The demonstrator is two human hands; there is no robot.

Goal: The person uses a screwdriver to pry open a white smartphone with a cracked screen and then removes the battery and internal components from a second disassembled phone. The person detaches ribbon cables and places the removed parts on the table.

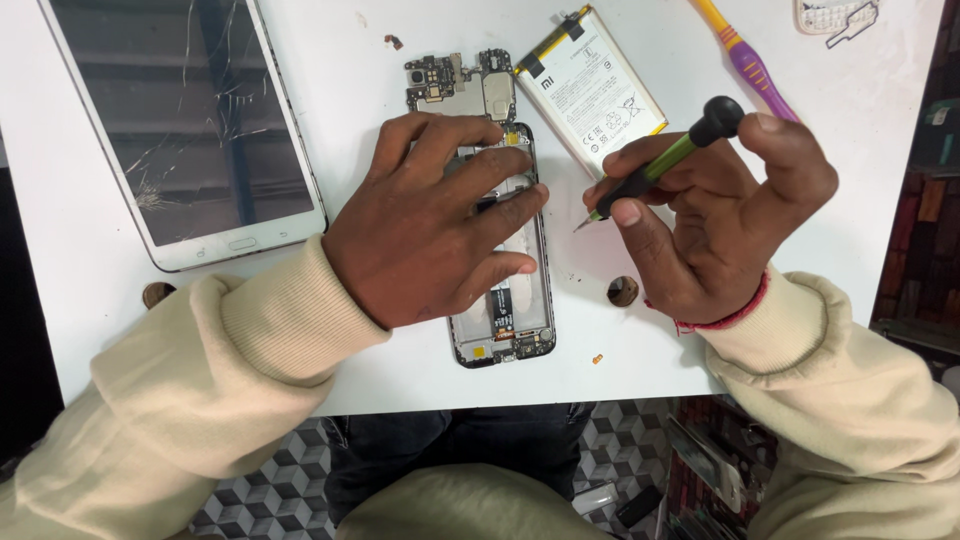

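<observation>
An opened phone frame [520,320] lies face down on the white table [400,360], its insides showing. My left hand [430,225] rests flat on the frame, fingers spread over its upper half. My right hand [720,215] grips a small screwdriver [665,165] with a green shaft and black cap. Its tip hangs just right of the phone's edge, above the table. A loose circuit board [462,85] lies just beyond the phone. A flat white battery [592,90] lies to the right of the board.
A white tablet [185,120] with a cracked screen lies at the left. A yellow and purple tool [745,60] sits at the back right. Two round holes [622,291] pierce the tabletop. A tiny orange part [597,358] lies near the front edge.
</observation>
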